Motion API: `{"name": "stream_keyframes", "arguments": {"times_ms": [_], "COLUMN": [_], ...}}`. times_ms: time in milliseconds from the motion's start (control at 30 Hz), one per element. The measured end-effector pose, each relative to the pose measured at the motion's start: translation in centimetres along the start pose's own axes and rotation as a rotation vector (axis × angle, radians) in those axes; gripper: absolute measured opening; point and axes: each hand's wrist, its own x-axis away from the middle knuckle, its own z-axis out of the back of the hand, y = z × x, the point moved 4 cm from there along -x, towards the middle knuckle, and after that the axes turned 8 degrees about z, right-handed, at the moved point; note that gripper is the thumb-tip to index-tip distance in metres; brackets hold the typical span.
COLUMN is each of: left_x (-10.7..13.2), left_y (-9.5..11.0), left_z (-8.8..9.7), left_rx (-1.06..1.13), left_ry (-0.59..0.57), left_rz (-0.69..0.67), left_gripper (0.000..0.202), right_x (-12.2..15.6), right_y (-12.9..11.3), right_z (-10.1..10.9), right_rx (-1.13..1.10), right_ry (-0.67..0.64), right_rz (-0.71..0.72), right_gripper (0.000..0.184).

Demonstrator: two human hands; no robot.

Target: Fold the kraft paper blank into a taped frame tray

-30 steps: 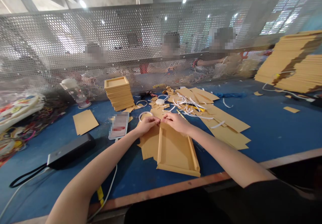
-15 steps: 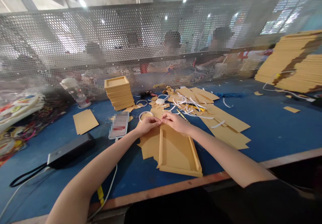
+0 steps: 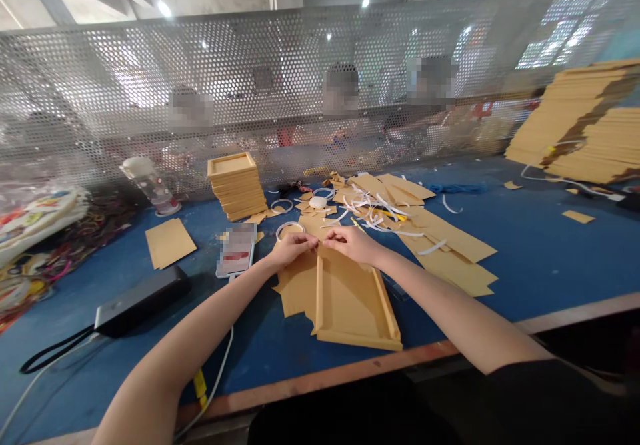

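A shallow tan cardboard tray (image 3: 356,291) lies in front of me, with raised edges along its left, right and near sides. At its far left corner my left hand (image 3: 294,247) has thumb and fingers pinched together. My right hand (image 3: 349,241) pinches at the far edge of the tray, its fingertips close to the left hand's. Whatever thin piece is between the fingertips is too small to make out. Flat cardboard sheets (image 3: 297,285) lie under the tray's left side. A roll of white tape (image 3: 290,229) rests just beyond my left hand.
A stack of finished-looking trays (image 3: 239,188) stands behind a phone (image 3: 239,248). Cardboard sheets (image 3: 450,238) and white paper strips (image 3: 380,208) are scattered to the right. A black power bank (image 3: 143,298) and a bottle (image 3: 150,185) are left; a tall cardboard pile (image 3: 565,121) is far right.
My hands have drawn slightly apart at the tray's far left corner, leaving a small gap between the fingertips. The tray stays in nearly the same place.
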Motion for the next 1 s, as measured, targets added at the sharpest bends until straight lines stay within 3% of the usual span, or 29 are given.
{"name": "stream_keyframes", "arguments": {"times_ms": [433,800,1000], "left_x": [0.3,0.9,0.6], "left_y": [0.2,0.6,0.4], "left_z": [-0.4,-0.9,-0.6], "left_rx": [-0.126,-0.328,-0.375], "left_ry": [0.071,0.184,0.209], "left_rz": [-0.056,-0.115,-0.122], "left_gripper": [0.044,0.022,0.023], "right_x": [0.2,0.0,0.0], "right_y": [0.4,0.1,0.2], "right_z": [-0.5,-1.0,-1.1], "right_rx": [-0.005,0.053,0.055], "right_ry": [0.04,0.072,0.09], "right_rz": [0.0,-0.018,-0.04], "right_gripper": [0.018,0.014,0.014]}}
